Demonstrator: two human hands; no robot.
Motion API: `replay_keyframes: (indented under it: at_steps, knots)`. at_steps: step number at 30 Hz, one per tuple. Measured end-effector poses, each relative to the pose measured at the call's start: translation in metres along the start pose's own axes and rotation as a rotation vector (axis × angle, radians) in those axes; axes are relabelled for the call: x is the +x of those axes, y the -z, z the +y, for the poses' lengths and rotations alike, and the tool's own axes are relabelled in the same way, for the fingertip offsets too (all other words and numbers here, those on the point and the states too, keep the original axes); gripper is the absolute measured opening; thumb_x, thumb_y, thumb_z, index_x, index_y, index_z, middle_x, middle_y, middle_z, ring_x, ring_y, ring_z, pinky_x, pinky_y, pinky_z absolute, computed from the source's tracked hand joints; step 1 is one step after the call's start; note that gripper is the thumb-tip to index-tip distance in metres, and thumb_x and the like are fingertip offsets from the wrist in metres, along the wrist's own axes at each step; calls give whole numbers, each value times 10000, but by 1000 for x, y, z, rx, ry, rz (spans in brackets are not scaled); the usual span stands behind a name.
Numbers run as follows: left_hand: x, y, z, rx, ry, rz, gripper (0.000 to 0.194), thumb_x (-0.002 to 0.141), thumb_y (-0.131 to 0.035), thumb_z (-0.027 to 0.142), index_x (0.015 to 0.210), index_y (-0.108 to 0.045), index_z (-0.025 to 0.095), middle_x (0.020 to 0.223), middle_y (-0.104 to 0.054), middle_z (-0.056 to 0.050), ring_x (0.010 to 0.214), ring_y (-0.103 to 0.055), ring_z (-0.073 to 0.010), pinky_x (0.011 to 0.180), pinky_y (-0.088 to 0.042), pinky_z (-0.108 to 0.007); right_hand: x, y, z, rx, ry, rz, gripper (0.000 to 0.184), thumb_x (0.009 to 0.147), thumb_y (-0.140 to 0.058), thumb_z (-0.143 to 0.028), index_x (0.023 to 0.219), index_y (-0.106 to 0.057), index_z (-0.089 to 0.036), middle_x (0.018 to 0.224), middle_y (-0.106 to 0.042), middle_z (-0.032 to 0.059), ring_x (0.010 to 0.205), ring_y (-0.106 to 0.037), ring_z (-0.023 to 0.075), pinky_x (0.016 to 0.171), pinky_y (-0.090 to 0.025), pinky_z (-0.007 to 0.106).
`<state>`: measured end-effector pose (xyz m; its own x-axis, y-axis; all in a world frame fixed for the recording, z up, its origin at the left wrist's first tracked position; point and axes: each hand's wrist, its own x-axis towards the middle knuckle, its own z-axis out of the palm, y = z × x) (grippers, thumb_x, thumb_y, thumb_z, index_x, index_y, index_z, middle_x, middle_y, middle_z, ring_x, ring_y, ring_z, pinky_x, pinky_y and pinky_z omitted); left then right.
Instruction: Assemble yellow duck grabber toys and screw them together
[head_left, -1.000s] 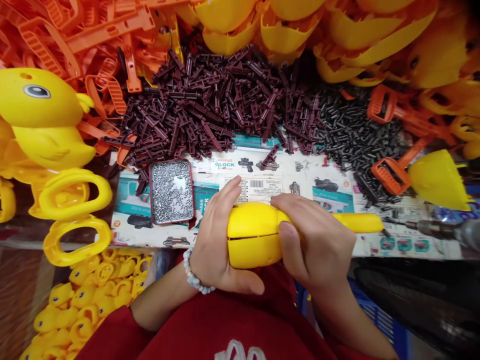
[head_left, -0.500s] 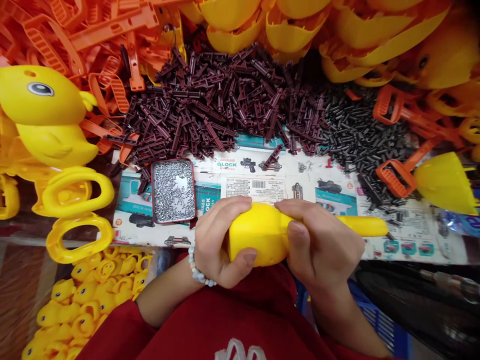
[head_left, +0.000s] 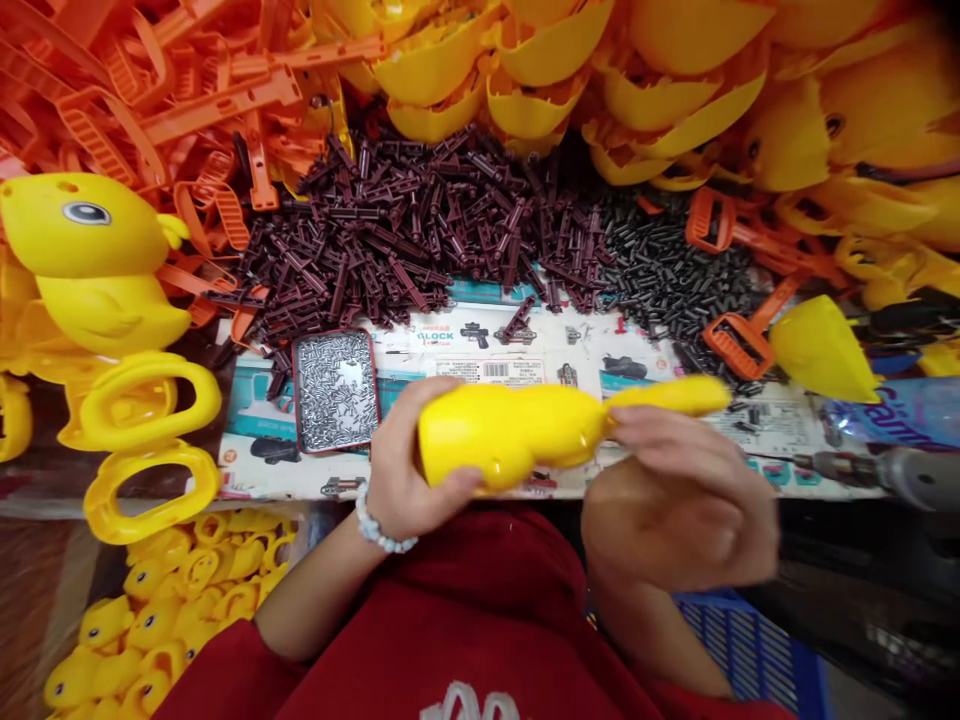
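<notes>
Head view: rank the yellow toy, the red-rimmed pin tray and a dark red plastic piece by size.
1. Yellow toy: largest, though nearer the camera, so unsure
2. Red-rimmed pin tray
3. Dark red plastic piece

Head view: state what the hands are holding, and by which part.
The left hand grips a rounded yellow plastic toy body by its wide end; the blurred right hand, under the narrow end, may not be holding it.

I wear a red top (head_left: 465, 610) with white lettering (head_left: 469, 702) across its chest. A bracelet of pale beads (head_left: 377, 524) rings my left wrist (head_left: 346, 540).
</notes>
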<state>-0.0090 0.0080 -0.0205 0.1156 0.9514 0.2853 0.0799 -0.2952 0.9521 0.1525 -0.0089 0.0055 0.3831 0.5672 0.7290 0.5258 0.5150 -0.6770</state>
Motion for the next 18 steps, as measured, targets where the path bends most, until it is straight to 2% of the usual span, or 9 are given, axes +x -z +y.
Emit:
replay_keyframes:
  at_steps: [1, 2, 4, 6, 7, 10, 14, 18]
  knots:
    - [3, -3, 1, -133, 111, 102, 504, 795, -531, 565, 1148, -541, 205, 1082, -614, -86, 973, -609, -242, 822, -525, -393, -3, 0, -1, -23, 13, 57, 291, 972, -346, -313, 778, -498, -159, 699, -477, 47, 682, -521, 212, 634, -425, 351]
    - [6, -6, 3, -279, 222, 200, 497, 839, -431, 595, 1130, -556, 212, 1054, -633, -75, 946, -626, -227, 778, -547, -369, -7, -1, -3, -54, -2, 13, 289, 975, -365, -331, 779, -492, -161, 684, -451, 38, 662, -497, 198, 618, -400, 327]
    - [11, -14, 8, -537, 371, 327, 540, 886, -269, 609, 1086, -591, 223, 976, -677, -51, 895, -655, -198, 722, -571, -327, -15, -4, -6, -81, -86, -261, 293, 975, -410, -361, 791, -494, -148, 692, -447, 32, 640, -462, 169, 584, -357, 284]
    - [13, -21, 12, -688, 426, 377, 532, 892, -261, 595, 1014, -634, 236, 917, -707, -16, 860, -671, -168, 718, -578, -285, -21, -9, -7, -55, -137, -496, 297, 970, -431, -331, 754, -466, -130, 685, -438, 30, 609, -426, 141, 543, -313, 257]
    - [13, -23, 12, -738, 433, 383, 500, 890, -290, 579, 984, -650, 245, 915, -715, 3, 850, -676, -155, 714, -580, -268, -22, -12, -7, -30, -119, -540, 312, 972, -422, -315, 718, -431, -132, 664, -410, 21, 591, -397, 129, 524, -281, 251]
    - [8, -24, 11, -817, 431, 366, 444, 890, -328, 550, 961, -665, 270, 952, -719, 43, 845, -680, -145, 704, -585, -262, -19, -19, -3, 56, 18, -566, 378, 984, -369, -288, 636, -325, -147, 598, -319, 2, 556, -324, 120, 517, -204, 264]
    - [0, -18, 3, -695, 461, 303, 503, 911, -209, 570, 1086, -604, 312, 1053, -692, 26, 913, -668, -178, 763, -581, -341, -12, -22, 3, 100, 146, -618, 430, 990, -371, -295, 593, -301, -145, 561, -298, -1, 540, -287, 125, 538, -174, 288]
    - [-4, -11, -6, -232, 338, 70, 737, 869, 100, 610, 1283, -434, 317, 1210, -613, -35, 985, -643, -245, 783, -565, -439, -12, -19, -4, 20, 104, -673, 491, 1021, -345, -415, 611, -374, -146, 597, -370, 15, 564, -328, 135, 543, -195, 293]
